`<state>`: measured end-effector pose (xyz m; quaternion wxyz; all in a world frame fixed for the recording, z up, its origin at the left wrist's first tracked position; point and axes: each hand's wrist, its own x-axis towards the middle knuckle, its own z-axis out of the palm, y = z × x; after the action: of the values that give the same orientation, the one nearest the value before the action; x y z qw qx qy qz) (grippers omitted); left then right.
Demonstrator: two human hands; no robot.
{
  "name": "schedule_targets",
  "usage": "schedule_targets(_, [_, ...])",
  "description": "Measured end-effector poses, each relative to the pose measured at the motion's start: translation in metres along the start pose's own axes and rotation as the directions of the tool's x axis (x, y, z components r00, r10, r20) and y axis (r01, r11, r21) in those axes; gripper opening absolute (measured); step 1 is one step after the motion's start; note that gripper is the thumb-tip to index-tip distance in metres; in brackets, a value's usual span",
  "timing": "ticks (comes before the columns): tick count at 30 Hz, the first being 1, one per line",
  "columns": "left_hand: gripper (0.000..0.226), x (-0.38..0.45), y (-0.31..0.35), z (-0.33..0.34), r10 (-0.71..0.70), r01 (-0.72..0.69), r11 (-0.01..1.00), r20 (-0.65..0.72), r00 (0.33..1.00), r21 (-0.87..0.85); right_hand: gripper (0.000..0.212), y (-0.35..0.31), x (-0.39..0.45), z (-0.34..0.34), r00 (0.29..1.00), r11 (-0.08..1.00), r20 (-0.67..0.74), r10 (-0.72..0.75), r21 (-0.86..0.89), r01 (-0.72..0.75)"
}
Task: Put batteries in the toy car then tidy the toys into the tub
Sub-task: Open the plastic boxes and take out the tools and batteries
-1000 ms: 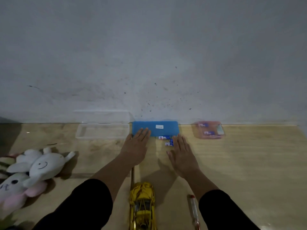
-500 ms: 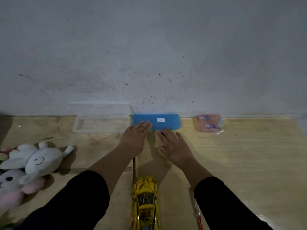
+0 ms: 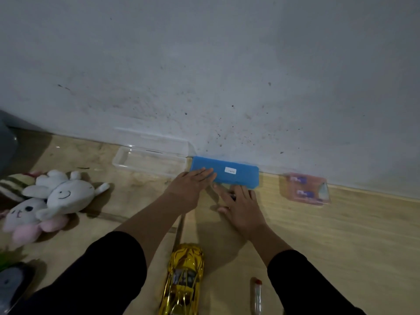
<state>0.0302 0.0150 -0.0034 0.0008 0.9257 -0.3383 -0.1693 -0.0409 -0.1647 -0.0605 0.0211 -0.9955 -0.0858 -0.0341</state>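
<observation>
Right hand has slid onto the batteries before the blue case, fingers curling, grip unclear; left hand flat, open, touching that case.

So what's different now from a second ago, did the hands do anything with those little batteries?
The right hand slid left over the two loose batteries in front of the blue box; they are now hidden under its fingers, with something dark showing between them. Whether it grips them cannot be told. The left hand kept resting on the box. The yellow toy car and plush toys stayed put.
</observation>
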Motion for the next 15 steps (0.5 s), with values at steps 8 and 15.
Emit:
schedule_targets(8, [0.069, -0.003, -0.001, 0.006, 0.0, 0.0, 0.999, 0.013, 1.0, -0.037, 0.047, -0.003, -0.001, -0.001, 1.0, 1.0, -0.004, -0.028, -0.003, 0.028])
schedule_targets(15, [0.069, -0.011, 0.021, 0.008, -0.061, 0.061, 0.998, 0.036, 0.997, 0.001, 0.048, 0.005, -0.017, -0.002, 0.996, 0.995, -0.032, -0.079, 0.05, 0.081])
